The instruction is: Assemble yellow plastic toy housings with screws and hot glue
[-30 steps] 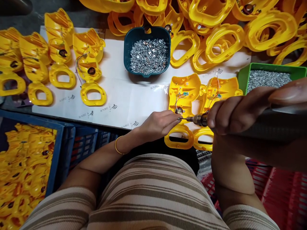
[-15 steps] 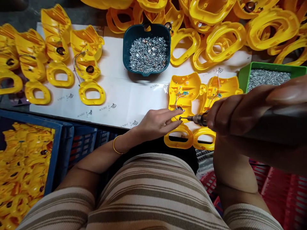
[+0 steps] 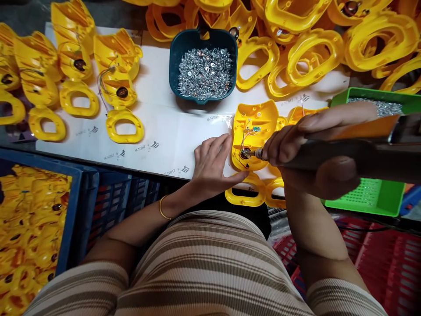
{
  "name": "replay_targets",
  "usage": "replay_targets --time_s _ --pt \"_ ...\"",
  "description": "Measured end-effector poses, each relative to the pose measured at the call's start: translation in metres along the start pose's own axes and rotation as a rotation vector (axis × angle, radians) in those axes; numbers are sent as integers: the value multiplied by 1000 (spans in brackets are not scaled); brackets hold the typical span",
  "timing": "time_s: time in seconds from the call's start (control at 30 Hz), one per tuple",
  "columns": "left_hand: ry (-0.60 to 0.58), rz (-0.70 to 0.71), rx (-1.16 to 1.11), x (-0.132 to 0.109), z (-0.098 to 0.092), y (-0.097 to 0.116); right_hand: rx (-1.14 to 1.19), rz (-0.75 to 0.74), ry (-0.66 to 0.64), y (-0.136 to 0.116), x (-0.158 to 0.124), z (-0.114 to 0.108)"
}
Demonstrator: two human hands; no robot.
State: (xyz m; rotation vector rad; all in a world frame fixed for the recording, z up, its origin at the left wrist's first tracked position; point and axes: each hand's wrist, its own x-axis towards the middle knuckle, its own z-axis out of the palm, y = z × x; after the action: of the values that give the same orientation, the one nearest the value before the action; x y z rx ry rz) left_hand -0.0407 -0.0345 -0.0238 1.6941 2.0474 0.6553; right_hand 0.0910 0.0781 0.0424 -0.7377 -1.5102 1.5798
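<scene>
- The left arm [image 3: 141, 230] is bent and slants up to the near edge of the worktop [image 3: 164, 127].
- The left hand [image 3: 212, 164] is palm down over that edge, loose and spread.
- Its fingers [image 3: 213, 148] point away from the body; its thumb [image 3: 238, 177] sticks out sideways.
- The right arm [image 3: 315, 224] is bent too.
- The right hand [image 3: 315, 123] is over the near edge, curled in a grip.

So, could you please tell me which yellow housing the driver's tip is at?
The yellow housing just right of the left hand; only it has the driver's tip at its round dark part.

Head-height view, forward and down
</scene>
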Motion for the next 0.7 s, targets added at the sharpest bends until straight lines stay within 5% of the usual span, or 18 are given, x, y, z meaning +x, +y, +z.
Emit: replay_targets --time_s 0.17,0.7 --pt "-11 -13 2 2 -1 2 221 -281 -114 11 7 12" --pt "-202 -76 3 10 -7 13 262 -287 -424 9 23 21"
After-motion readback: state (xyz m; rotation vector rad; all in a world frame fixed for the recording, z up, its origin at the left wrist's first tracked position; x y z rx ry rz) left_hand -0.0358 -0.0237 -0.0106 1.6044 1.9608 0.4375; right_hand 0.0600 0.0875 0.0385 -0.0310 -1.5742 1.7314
